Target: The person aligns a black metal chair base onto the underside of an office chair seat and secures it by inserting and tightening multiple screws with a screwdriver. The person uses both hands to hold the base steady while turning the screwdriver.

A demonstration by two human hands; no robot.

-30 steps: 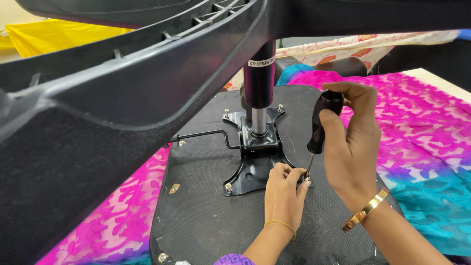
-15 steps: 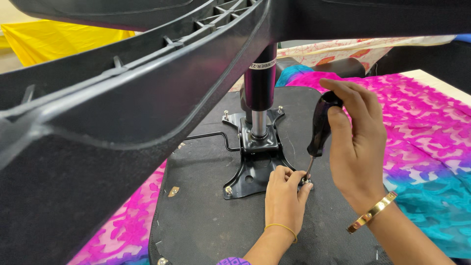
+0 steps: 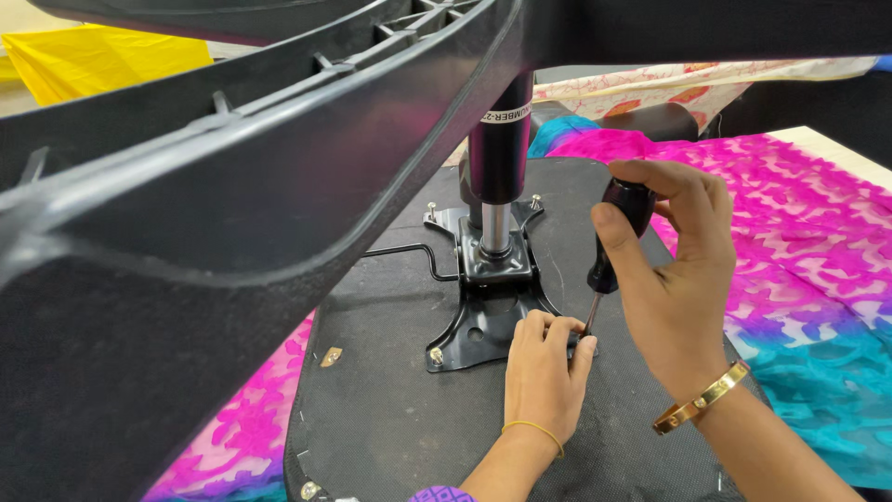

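Right hand (image 3: 683,279) clamps a screwdriver (image 3: 613,237) at the mounting plate's (image 3: 483,316) near-right corner; left hand (image 3: 539,367) pinches its tip. Three corner bolts look seated; this one remains.

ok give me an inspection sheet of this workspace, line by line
surface: pink and teal patterned cloth spread under the work
job's things: upturned black seat base with a black metal mounting plate and gas cylinder; black-handled screwdriver, tip down at the plate's near right corner
clutter: nothing seen
grippers: right hand wraps the screwdriver handle; left hand pinches at the tip by the plate corner
cables: nothing seen; only a bent metal lever beside the plate
surroundings: black star base arms fill the upper left; yellow cloth behind
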